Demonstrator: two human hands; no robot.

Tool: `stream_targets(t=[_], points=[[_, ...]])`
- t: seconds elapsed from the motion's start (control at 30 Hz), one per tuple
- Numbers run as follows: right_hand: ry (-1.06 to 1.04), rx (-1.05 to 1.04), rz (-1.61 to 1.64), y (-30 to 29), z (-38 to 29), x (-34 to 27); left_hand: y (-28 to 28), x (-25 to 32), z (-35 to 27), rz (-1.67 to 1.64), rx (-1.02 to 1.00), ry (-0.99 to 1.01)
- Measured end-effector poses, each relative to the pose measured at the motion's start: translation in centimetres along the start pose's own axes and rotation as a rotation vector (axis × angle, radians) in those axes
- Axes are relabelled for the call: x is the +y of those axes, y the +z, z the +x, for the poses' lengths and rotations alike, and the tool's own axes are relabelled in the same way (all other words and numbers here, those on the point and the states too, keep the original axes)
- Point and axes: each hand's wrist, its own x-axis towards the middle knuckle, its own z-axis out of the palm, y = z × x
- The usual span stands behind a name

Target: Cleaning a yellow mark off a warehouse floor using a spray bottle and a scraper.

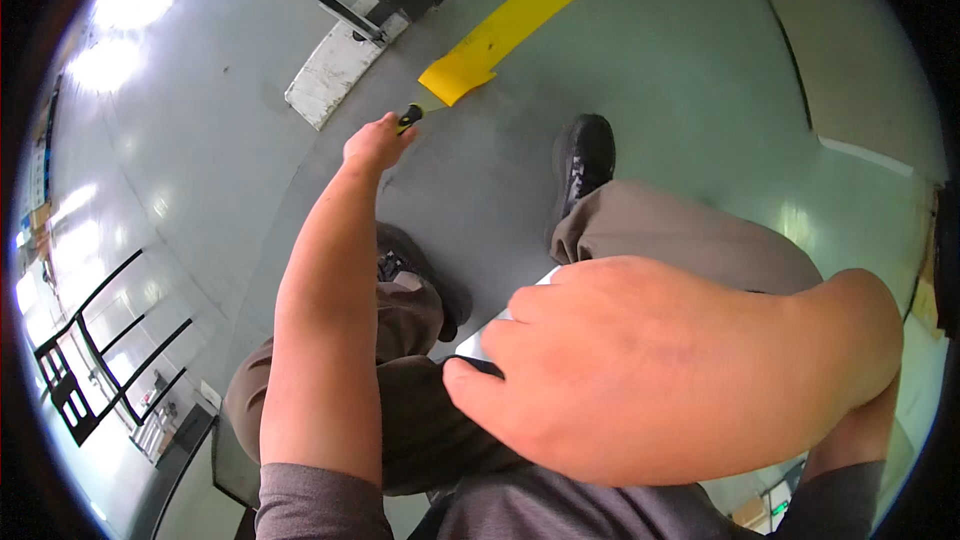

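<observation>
My left hand [379,141], arm stretched forward, grips the black and yellow handle [409,118] of a scraper. The thin scraper blade [433,102] reaches the near end of a strip of yellow floor tape [517,26], whose end looks folded or lifted. Close to the camera, my right hand [615,360] is held palm down with its fingers curled over a white flat thing [480,341]. Only a straight edge of that thing shows past the fingers. Something dark shows beside the thumb; what it is cannot be made out.
A scuffed white base plate [337,67] with a dark post lies left of the tape. My black shoes [589,154] are planted on the grey-green floor [675,82]. Black metal bars [120,367] stand at lower left, and a pale panel [847,52] borders the right.
</observation>
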Motion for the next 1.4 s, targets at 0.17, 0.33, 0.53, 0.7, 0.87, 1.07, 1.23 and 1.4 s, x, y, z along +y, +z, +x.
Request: stream_targets(t=[0.17, 0.33, 0.53, 0.7, 0.87, 1.07, 1.23, 1.4], points=[[-0.006, -0.156, -0.05, 0.6, -0.4, -0.2, 0.6, -1.1, -0.8, 0.035, -0.051, -0.074], [0.0, -0.052, -0.039, 0.5, -0.2, 0.0, -0.9, 4.1, 0.8, -0.046, 0.012, 0.049], [-0.011, -0.007, -0.065, -0.3, 0.3, -0.2, -0.3, 1.6, -1.4, -0.052, 0.021, 0.082], [-0.026, 0.054, -0.067, -1.2, 1.0, -0.9, 1.3, 1.2, -3.2, -0.196, 0.106, 0.012], [-0.034, 0.077, -0.085, -0.5, 1.4, -1.2, -0.6, 6.0, -1.6, -0.191, 0.114, 0.002], [0.02, -0.046, -0.027, 1.2, 0.8, -0.2, -1.2, 9.2, 1.1, -0.247, 0.066, 0.015], [-0.024, -0.005, -0.026, -0.5, 0.9, 0.1, -1.2, 8.9, -0.7, -0.255, 0.16, 0.005], [-0.033, 0.039, -0.098, -1.0, 0.9, -0.5, 0.3, 4.5, -2.1, -0.235, 0.251, -0.081]])
